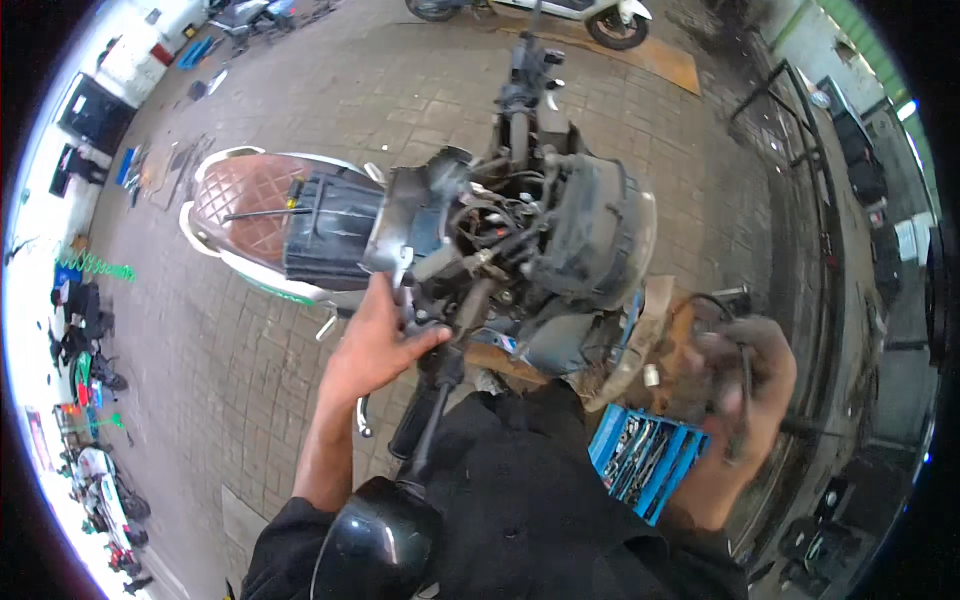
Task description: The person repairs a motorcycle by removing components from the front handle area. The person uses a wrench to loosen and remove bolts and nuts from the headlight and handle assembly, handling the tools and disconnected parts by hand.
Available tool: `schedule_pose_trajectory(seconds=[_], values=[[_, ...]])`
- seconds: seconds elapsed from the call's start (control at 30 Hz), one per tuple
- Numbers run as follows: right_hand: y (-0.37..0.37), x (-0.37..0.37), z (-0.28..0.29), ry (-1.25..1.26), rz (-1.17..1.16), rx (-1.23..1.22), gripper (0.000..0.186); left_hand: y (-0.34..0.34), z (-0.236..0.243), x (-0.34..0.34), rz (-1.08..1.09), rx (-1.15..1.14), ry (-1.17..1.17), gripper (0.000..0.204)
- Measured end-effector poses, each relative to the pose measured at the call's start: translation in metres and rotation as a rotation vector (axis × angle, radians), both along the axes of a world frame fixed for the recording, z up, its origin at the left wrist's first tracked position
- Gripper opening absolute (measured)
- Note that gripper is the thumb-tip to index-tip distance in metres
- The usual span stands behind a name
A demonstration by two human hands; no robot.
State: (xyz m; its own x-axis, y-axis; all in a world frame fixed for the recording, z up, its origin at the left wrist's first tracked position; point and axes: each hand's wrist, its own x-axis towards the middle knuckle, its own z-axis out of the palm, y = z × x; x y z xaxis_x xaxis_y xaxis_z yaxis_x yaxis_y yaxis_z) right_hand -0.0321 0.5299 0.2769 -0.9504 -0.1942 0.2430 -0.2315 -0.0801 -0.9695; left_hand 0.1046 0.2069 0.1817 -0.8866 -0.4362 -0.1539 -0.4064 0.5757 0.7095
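Observation:
A partly stripped scooter [230, 190] stands before me, its wiring [500, 225] and dark front housing [590, 230] exposed. My left hand [375, 345] is closed on the handlebar assembly [452, 340] beside a silver bracket, thumb lying across the bar; the fingertips are partly hidden. My right hand [750, 385], blurred, is closed around a thin dark rod-like object [743, 395] to the right of the scooter. Below that hand sits an open blue toolbox [610, 445] full of metal tools. A black mirror [375, 535] is close to my body at the bottom.
Another scooter [617, 28] stands at the back on the paved floor [260, 350]. More two-wheelers [105, 480] line the left side. A metal railing [805, 130] runs along the right, and a green coiled hose [100, 265] hangs at the left.

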Motion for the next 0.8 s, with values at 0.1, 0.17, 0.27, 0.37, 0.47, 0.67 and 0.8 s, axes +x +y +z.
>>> schedule_pose_trajectory(seconds=[0.1,0.17,0.27,0.37,0.47,0.67,0.8], values=[[0.001,-0.014,-0.010,0.010,0.056,0.053,0.045,0.004,-0.001,0.002,0.053,-0.025,-0.034,0.088],[0.008,-0.021,-0.013,-0.018,0.114,-0.016,0.046,0.008,0.006,0.001,0.076,-0.072,-0.081,0.080],[0.035,-0.026,-0.019,0.102,0.086,-0.061,0.046,0.009,-0.004,-0.003,0.074,0.138,-0.019,0.071],[0.053,-0.050,-0.020,0.257,0.397,-0.386,0.043,0.011,-0.010,-0.001,0.095,0.181,0.040,0.064],[0.035,-0.030,-0.004,0.198,0.076,-0.238,0.037,0.002,-0.027,0.004,0.016,0.127,0.026,0.070],[0.037,-0.035,-0.058,-0.183,-0.177,0.271,0.039,0.006,-0.027,0.006,0.064,0.150,0.034,0.067],[0.043,-0.036,-0.214,-0.197,-0.346,0.675,0.061,0.018,-0.017,0.002,0.160,0.138,0.127,0.056]])
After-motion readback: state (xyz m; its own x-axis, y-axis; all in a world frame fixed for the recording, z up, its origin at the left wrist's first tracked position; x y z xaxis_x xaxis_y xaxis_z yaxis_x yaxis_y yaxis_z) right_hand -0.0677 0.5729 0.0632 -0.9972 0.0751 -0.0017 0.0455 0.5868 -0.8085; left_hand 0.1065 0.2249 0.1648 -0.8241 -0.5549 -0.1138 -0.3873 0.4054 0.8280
